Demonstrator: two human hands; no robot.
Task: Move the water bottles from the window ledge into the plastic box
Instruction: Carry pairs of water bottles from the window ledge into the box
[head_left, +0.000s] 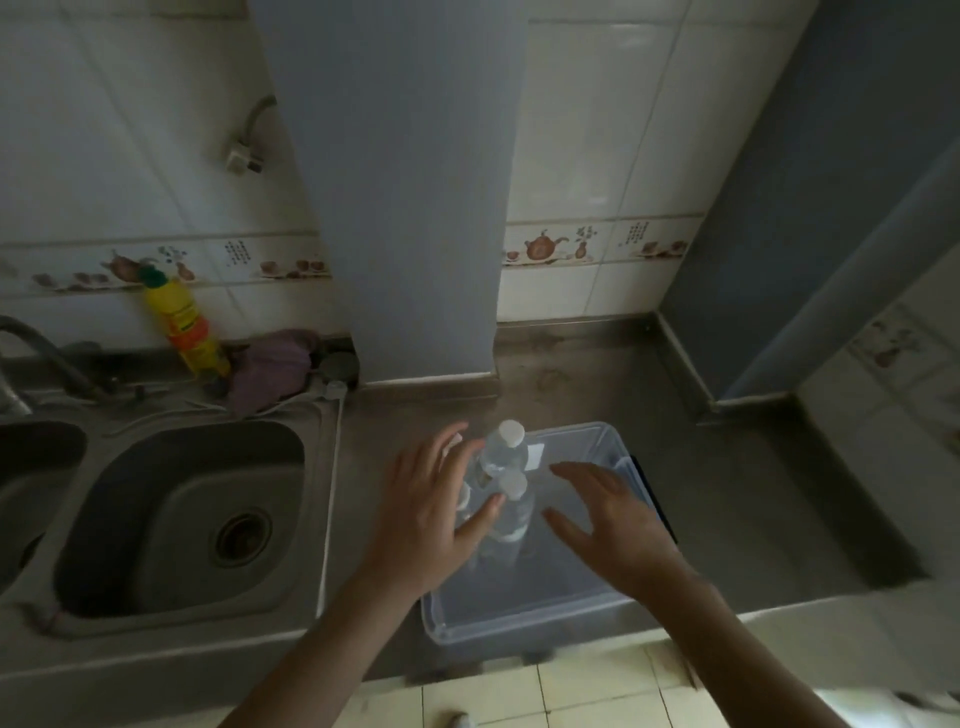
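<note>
I see clear plastic water bottles in a translucent plastic box on a dull, smudged steel bench, with glossy tiles behind.

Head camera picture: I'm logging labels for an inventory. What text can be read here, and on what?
None is legible.
Yellow bottle: label print, too blurred.
Border tiles: small dark characters, too small.
Plastic box: white sticker, nothing readable.
Water bottles: no label visible.

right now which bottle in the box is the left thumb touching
The nearer white-capped water bottle: the left hand has its thumb on its neck. The farther bottle stands behind it.
</note>
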